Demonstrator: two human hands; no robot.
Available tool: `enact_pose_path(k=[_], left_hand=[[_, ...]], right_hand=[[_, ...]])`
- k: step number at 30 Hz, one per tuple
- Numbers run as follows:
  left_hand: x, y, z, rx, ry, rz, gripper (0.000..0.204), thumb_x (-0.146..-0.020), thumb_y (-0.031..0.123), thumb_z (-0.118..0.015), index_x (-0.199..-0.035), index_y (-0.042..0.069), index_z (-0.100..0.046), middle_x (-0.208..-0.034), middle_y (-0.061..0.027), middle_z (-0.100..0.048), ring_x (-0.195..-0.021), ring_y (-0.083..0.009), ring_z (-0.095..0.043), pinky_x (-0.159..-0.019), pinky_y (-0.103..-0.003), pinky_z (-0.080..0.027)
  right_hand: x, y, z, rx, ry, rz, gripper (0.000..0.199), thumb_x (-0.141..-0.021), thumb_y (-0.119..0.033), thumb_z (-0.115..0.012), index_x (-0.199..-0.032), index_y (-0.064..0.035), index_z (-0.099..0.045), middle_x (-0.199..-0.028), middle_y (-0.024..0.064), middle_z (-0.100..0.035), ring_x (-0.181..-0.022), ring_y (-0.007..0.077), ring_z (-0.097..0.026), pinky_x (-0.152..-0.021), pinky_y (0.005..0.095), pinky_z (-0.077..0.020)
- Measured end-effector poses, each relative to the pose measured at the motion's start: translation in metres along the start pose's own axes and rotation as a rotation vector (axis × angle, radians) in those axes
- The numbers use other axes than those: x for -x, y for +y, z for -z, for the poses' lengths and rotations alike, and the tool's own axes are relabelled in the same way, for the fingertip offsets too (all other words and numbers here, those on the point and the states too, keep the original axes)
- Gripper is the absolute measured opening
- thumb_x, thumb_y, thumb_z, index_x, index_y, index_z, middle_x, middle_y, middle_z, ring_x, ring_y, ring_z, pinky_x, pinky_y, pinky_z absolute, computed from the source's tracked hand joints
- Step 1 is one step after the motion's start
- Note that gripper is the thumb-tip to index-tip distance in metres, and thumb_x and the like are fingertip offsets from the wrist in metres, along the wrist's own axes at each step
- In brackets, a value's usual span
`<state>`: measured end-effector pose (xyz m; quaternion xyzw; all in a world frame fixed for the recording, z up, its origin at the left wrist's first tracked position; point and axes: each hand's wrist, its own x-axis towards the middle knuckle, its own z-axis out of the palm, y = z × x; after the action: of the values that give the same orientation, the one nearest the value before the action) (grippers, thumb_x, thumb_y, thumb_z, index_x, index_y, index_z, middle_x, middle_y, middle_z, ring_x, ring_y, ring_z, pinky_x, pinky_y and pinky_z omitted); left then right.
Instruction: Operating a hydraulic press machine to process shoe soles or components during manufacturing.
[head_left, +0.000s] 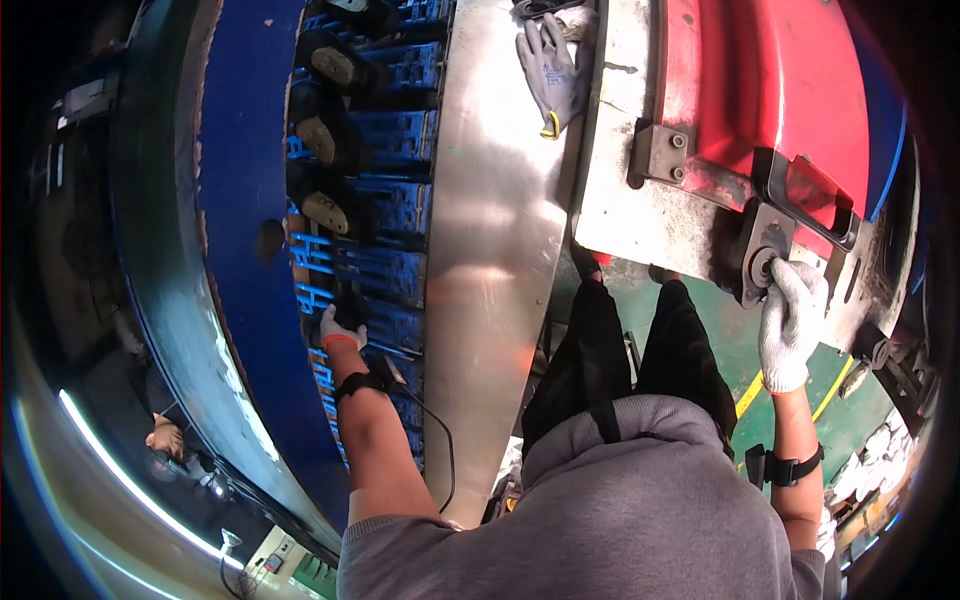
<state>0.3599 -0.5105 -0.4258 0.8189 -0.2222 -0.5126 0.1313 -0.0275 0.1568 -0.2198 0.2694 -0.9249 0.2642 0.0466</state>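
Observation:
My left hand point(343, 329), in a white knit glove with an orange cuff, reaches onto the blue slatted conveyor point(395, 270). Its fingers close at the end of a dark, shoe-like piece point(352, 303), partly hidden in shadow. Farther along the same conveyor lie several black shoes point(326, 212) with tan undersides. On the right, my right hand point(793, 325), gloved alike, has its fingertips closed against a round metal knob point(763, 265) on a dark bracket. This bracket sits at the edge of the red machine point(810, 90).
A bare metal ledge point(490, 240) runs between the conveyor and my legs. At its far end rests a grey glove point(552, 75). Left of the conveyor stands a blue panel point(250, 200). A cable point(450, 430) hangs from my left forearm strap. Another person point(167, 437) is at far left.

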Motion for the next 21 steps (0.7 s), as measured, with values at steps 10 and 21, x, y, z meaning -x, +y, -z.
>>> enact_pose_path(k=[10, 21], left_hand=[[0.117, -0.108, 0.014, -0.284, -0.174, -0.518, 0.074, -0.073, 0.009, -0.087, -0.139, 0.0, -0.054, -0.125, -0.0127, -0.067, -0.116, -0.0272, -0.066, -0.094, -0.041, -0.057], [0.122, -0.084, 0.001, -0.138, -0.266, -0.593, 0.068, -0.075, 0.007, -0.086, -0.137, 0.001, -0.059, -0.127, -0.0106, -0.068, -0.112, -0.0257, -0.067, -0.094, -0.04, -0.057]], right_hand=[[-0.002, -0.005, 0.006, -0.055, -0.008, -0.036, 0.035, -0.086, 0.011, -0.065, -0.118, -0.0013, -0.072, -0.109, 0.0169, -0.068, -0.103, 0.0325, -0.065, -0.096, 0.0393, -0.0513], [0.0, -0.002, 0.005, -0.041, 0.018, -0.058, 0.034, -0.086, 0.004, -0.069, -0.118, -0.008, -0.073, -0.107, 0.0121, -0.069, -0.103, 0.0314, -0.063, -0.094, 0.042, -0.049]])
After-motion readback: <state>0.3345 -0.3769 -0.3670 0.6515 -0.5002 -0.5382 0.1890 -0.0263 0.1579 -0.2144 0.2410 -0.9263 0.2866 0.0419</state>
